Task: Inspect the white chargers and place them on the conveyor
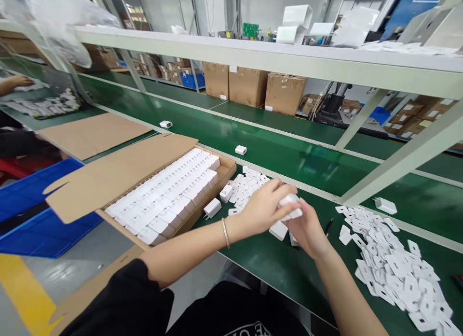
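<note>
Head view: your left hand (pixel 262 205) and right hand (pixel 307 230) close together around one white charger (pixel 290 201) above the green bench (pixel 289 273), its long axis crosswise; the full carton (pixel 224 174) lies leftward, nearer your left hand.

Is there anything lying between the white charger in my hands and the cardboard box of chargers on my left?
Yes. Both the left hand and right hand grip a white charger. Between it and the cardboard box lie two loose chargers and a small pile of white pieces on the green table.
</note>
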Available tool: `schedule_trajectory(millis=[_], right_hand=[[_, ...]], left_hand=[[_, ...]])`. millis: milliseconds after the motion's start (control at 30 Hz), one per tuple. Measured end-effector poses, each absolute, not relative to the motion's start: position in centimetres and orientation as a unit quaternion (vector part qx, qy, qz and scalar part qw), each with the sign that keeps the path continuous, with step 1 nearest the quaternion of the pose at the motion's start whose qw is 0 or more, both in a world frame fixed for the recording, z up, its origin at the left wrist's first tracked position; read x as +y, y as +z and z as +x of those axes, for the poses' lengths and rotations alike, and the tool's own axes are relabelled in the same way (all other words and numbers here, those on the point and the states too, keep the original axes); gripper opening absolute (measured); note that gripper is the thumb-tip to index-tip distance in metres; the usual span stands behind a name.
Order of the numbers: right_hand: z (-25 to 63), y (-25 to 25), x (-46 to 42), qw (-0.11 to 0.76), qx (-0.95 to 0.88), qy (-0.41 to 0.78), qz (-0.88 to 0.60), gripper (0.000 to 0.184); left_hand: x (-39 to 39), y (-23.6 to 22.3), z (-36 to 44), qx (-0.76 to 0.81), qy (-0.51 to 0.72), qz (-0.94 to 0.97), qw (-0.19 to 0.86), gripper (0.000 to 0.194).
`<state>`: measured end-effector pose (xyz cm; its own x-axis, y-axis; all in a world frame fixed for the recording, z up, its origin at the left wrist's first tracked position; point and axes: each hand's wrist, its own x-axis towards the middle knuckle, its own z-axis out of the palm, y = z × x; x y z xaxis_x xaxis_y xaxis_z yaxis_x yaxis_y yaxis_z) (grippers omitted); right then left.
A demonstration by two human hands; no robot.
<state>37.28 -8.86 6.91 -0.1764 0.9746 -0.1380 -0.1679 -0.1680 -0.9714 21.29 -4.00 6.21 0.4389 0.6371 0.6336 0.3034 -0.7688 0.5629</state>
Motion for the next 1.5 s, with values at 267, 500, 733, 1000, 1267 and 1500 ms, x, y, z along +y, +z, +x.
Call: schedule_trajectory(millis=[267, 500, 733, 1000, 1267, 1500], right_hand=[[40.0, 6.5, -8.1, 0.493, -0.497, 0.456, -0.550, 0.060], [43.3, 4.7, -6.9, 0.559, -0.445, 0.420, -0.560, 0.052], [45.7, 3.2, -6.7, 0.594, -0.406, 0.394, -0.572, 0.041], [46.9, 2.4, -7.3, 0.602, -0.387, 0.364, -0.596, 0.039], [46.6, 1.5, -5.9, 0.512, -0.464, 0.335, -0.641, 0.032], [48.1, -2.3, 5.6, 0.343, -0.633, 0.185, -0.669, 0.057]], left_hand=[[7.4, 4.3, 11.7, 0.585, 0.375, 0.717, 0.062, 0.033], [12.4, 1.1, 8.7, 0.695, 0.292, 0.652, 0.081, 0.036], [13.2, -0.1, 10.3, 0.689, 0.260, 0.670, 0.088, 0.044], [12.0, -1.0, 10.5, 0.683, 0.226, 0.693, 0.050, 0.045], [13.0, -1.3, 8.8, 0.646, 0.185, 0.739, 0.050, 0.041], [13.7, -0.6, 7.3, 0.599, 0.171, 0.776, 0.097, 0.042]])
